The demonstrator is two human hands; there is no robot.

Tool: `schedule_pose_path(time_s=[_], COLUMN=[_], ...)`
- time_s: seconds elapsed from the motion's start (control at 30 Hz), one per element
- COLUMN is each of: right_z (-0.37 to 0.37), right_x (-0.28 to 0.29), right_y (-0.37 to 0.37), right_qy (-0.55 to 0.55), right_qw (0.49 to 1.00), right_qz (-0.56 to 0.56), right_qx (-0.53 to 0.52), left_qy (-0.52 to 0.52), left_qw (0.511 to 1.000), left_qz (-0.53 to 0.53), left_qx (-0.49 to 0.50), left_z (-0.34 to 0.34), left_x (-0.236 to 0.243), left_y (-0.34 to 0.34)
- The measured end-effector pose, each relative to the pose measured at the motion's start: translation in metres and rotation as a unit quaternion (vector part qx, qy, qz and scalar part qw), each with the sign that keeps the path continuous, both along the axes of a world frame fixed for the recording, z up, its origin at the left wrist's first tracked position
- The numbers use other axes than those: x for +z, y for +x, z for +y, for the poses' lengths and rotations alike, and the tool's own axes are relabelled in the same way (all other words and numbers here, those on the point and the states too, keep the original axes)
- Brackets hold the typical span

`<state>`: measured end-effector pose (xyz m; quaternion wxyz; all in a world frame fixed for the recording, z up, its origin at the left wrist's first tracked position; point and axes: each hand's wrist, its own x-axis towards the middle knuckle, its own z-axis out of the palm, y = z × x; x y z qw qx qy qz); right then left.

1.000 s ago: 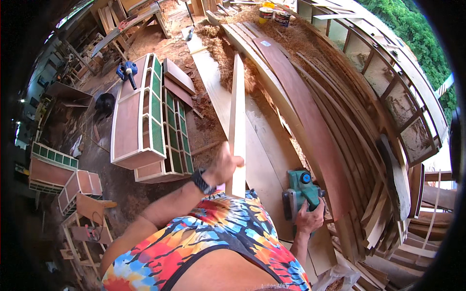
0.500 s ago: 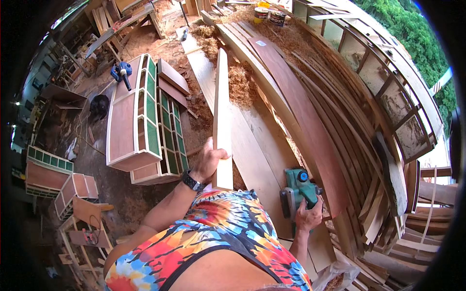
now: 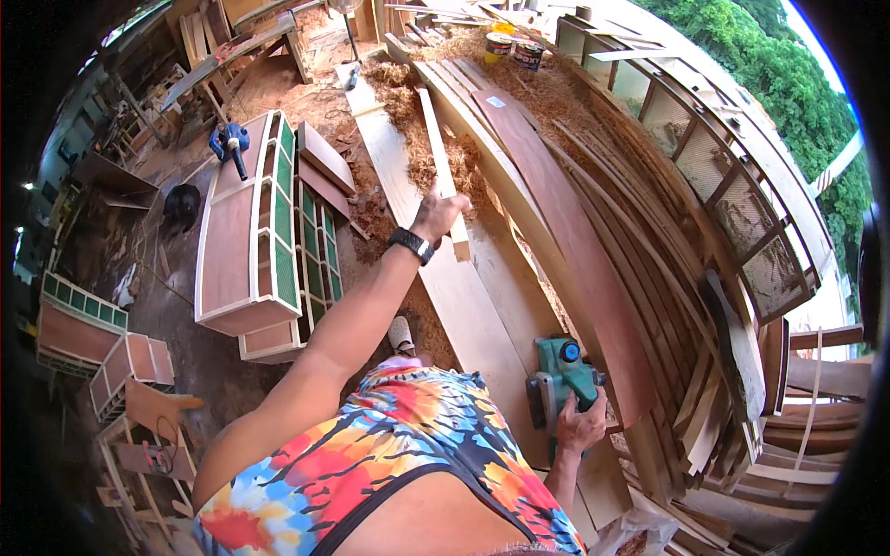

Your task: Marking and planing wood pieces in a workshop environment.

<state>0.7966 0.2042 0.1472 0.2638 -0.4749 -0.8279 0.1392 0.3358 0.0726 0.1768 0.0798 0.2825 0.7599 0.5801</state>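
My left hand point(image 3: 439, 218), with a dark watch on its wrist, is stretched forward and closed around the near end of a pale wooden batten point(image 3: 434, 134). The batten points away from me, over a wide pale board point(image 3: 464, 301) and a heap of shavings point(image 3: 394, 79). At the right, my right hand point(image 3: 581, 423) grips the handle of a green electric planer point(image 3: 560, 371) with a blue knob. The planer is at the near part of the boards, beside a long reddish-brown plank point(image 3: 565, 232). What lies under the planer is hidden.
Cabinet frames with green mesh point(image 3: 246, 232) stand at left, a blue blower point(image 3: 232, 144) on top. Long planks point(image 3: 630, 232) are stacked at right beside mesh-panelled frames point(image 3: 714, 157). Two small tubs point(image 3: 499, 46) sit at the far end. A shoe point(image 3: 400, 334) shows below my left arm.
My left hand has moved forward and slightly right, carrying the batten away from my body and lower toward the boards. My right hand stays on the planer, nearly in place.
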Motion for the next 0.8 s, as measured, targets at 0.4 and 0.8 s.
schedule_pose_path(time_s=[0.4,0.8], right_z=[0.0,0.005], right_x=[0.006,0.001], right_y=[-0.008,-0.006], right_qy=[-0.03,0.018], right_qw=[0.999,1.0], right_qz=[-0.011,0.006], right_qx=[-0.024,0.017], left_qy=[0.238,-0.122], left_qw=[0.951,0.98], left_qz=[-0.196,-0.056], left_qx=[-0.023,0.143], left_z=[-0.048,-0.246], left_x=[-0.061,-0.093], left_y=[0.065,0.16])
